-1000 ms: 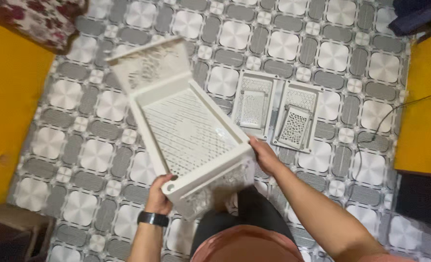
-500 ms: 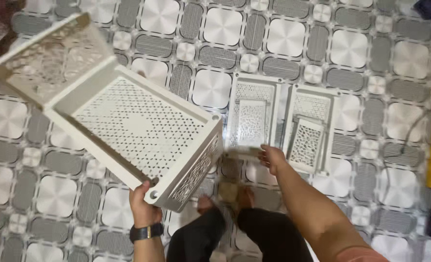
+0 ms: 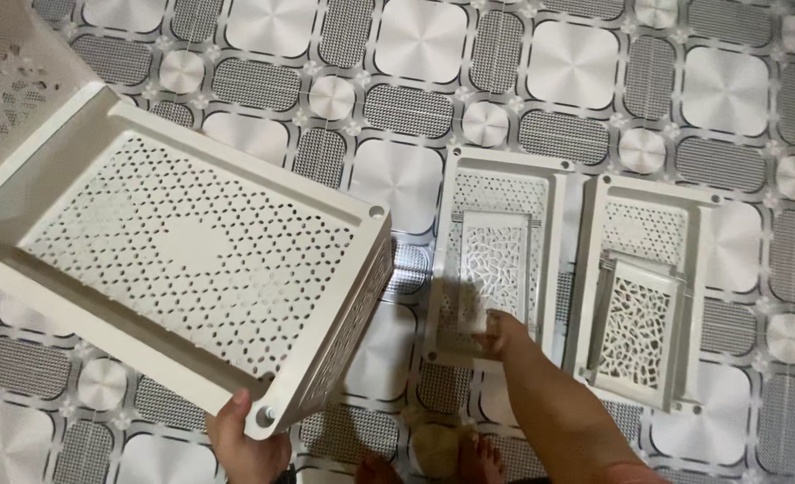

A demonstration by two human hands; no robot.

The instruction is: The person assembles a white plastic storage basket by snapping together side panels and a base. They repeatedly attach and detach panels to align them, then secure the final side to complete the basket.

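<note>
Our left hand (image 3: 247, 441) is clamped on the near corner of the white perforated tray (image 3: 191, 260), held tilted above the patterned floor (image 3: 415, 108) at left. Our right hand (image 3: 496, 333) rests on the near edge of the middle panel (image 3: 496, 255), fingers closing around it; another panel (image 3: 644, 300) lies just right.

— What lies at the far right?

— A white rectangular plastic tray with a perforated base (image 3: 657, 186), flat on the floor. A smaller white openwork plastic panel (image 3: 637, 332) rests inside it, towards the near end, slightly tilted.

— And the floor itself?

— A grey and white patterned floor covering (image 3: 576, 63): pale rounded squares, ribbed grey blocks, small round medallions between them.

— Anything at the bottom edge?

— A roundish tan lump (image 3: 433, 448), too blurred to identify; it may be cloth.
</note>
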